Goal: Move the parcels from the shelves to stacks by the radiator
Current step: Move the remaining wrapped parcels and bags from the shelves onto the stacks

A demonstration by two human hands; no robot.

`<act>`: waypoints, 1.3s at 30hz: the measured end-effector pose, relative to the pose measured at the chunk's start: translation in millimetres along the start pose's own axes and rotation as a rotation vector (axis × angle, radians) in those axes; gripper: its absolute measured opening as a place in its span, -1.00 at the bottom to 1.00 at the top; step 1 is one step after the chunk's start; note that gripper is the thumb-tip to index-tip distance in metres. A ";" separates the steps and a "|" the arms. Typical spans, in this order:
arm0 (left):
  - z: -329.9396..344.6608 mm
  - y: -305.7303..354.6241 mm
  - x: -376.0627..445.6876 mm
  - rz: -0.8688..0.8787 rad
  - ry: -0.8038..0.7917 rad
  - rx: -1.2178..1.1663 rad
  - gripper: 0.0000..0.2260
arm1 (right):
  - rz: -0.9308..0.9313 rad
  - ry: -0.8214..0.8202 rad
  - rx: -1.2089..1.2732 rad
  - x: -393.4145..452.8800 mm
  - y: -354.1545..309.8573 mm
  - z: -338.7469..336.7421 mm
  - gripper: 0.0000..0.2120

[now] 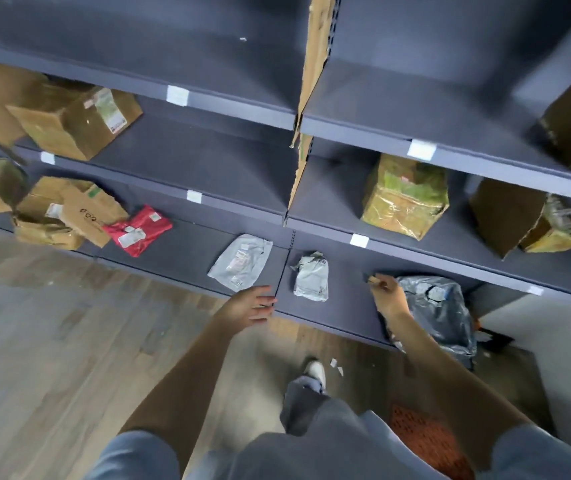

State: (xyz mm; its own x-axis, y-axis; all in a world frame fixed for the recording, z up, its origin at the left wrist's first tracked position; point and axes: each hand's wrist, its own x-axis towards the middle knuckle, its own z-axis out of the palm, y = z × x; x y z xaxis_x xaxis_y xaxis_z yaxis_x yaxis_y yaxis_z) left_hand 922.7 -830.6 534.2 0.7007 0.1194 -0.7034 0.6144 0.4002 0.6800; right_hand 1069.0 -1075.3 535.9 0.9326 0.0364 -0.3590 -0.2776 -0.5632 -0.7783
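On the lowest dark shelf (187, 244) lie a flat light-grey mailer (240, 261), a small crumpled grey parcel (312, 277) and a large dark-grey plastic bag parcel (445, 310). My left hand (253, 303) hovers open at the shelf's front edge, just below the flat mailer, not touching it. My right hand (389, 294) reaches over the shelf at the left edge of the dark bag, fingers curled around a small tan item; its grip is unclear. A red mailer (138, 230) lies further left.
Cardboard boxes (76, 123) stand on the left shelves, and taped yellowish boxes (405, 195) on the right middle shelf. A cardboard divider (312, 77) splits the shelf bays. Wooden floor (52, 341) lies below, with my shoe (315, 372) and paper scraps on it.
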 end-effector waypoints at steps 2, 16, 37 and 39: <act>26.5 29.4 23.5 -0.014 -0.043 0.082 -0.67 | 0.010 0.065 0.034 31.7 -5.7 -23.8 -0.64; 201.9 161.3 156.5 0.202 -0.054 0.426 -0.51 | 0.099 0.060 0.052 188.0 -52.6 -122.1 -0.39; 221.3 106.5 143.6 -0.079 -0.103 0.485 -0.52 | 0.342 0.065 0.399 96.2 31.0 -116.3 -0.63; 215.2 82.3 124.9 -0.086 -0.150 0.563 -0.56 | 0.333 0.077 0.418 58.5 47.4 -109.4 -0.62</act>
State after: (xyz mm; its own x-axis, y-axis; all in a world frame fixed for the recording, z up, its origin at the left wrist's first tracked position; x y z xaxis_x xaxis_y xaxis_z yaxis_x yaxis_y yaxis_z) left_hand 1138.9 -978.3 546.9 0.6579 -0.0389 -0.7521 0.7407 -0.1466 0.6556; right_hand 1135.6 -1190.2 534.4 0.7885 -0.1578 -0.5945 -0.6144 -0.1570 -0.7732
